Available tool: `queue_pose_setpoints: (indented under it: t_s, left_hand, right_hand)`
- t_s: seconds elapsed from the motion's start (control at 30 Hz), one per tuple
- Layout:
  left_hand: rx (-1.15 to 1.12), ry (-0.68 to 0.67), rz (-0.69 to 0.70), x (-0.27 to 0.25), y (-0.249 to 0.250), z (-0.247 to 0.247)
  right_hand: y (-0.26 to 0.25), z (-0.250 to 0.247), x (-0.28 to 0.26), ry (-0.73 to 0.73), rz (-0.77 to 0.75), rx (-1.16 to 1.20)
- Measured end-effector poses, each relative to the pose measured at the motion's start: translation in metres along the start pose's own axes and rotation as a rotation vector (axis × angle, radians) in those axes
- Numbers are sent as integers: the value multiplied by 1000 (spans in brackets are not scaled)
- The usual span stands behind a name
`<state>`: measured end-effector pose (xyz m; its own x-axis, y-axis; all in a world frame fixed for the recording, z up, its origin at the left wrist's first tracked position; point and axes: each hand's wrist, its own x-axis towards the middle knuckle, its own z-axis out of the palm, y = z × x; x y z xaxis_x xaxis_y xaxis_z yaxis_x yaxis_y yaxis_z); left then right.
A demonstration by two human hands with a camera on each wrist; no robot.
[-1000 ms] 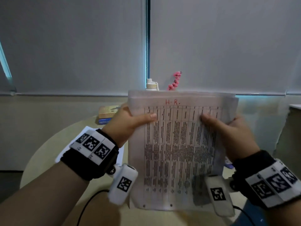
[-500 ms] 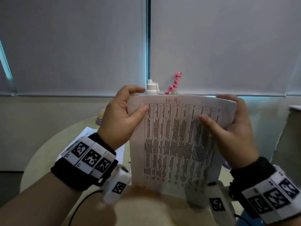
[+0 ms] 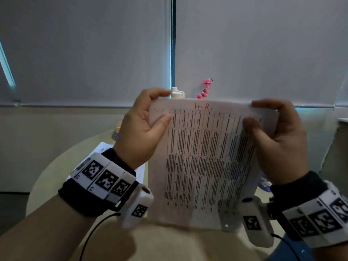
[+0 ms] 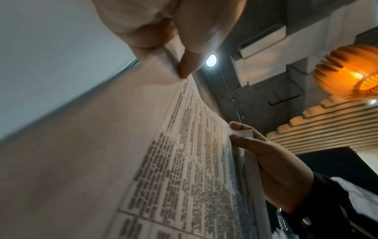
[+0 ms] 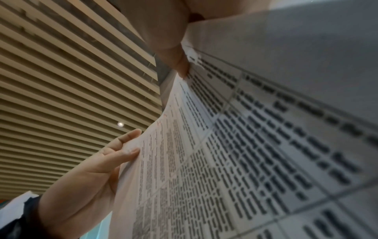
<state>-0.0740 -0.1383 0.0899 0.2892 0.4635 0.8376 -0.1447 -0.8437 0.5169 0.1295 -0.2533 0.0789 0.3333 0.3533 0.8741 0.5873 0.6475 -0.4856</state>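
Paper stack (image 3: pixel 205 162) upright on table (image 3: pixel 56 178); left hand (image 3: pixel 140 129), right hand (image 3: pixel 278 136) both pinching top corners, thumbs in front

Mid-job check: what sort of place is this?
Probably an office or meeting room: white printed table sheets headed "H.R." are held at a round beige table, grey roller blinds hang behind, and a slatted wooden ceiling shows overhead.

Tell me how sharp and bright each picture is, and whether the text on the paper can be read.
Head view: dim, cold light beside the blinds; on the paper only the red "H.R." reads. Left wrist view: the orange lamp glares, the text is blurred. Right wrist view: the near text is out of focus, the left hand sharper.
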Motion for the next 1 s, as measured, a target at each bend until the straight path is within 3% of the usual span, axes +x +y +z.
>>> queue_pose_setpoints:
  t_s: [0.07,0.2,0.27,0.37,0.47,0.57,0.7,1.0]
  left_hand:
    - [-66,13,-17,1,4,-1]
    - [-300,14,-333,-7,-4,6]
    - [-328,3,-426,-10,-10,11]
    - [-338,16,-441,-9,-11,9]
    - [-343,12,-453,-9,-12,5]
    - [-318,-22,-487,-11,-12,7]
    - [-316,-39,-465,-7,-6,8]
    - [-218,-121,-539,-18,-20,10]
  right_hand:
    - [-4,1,1,20,-39,17]
    - [5,3,-7,5,18,23]
    - [8,3,-9,3,63,56]
    - [9,-4,-8,-13,135,158]
    - [18,-15,-16,-184,414,372]
    - [33,-16,-32,-300,610,378]
    - [31,-12,-28,-186,577,372]
    - [36,-7,-38,-167,569,276]
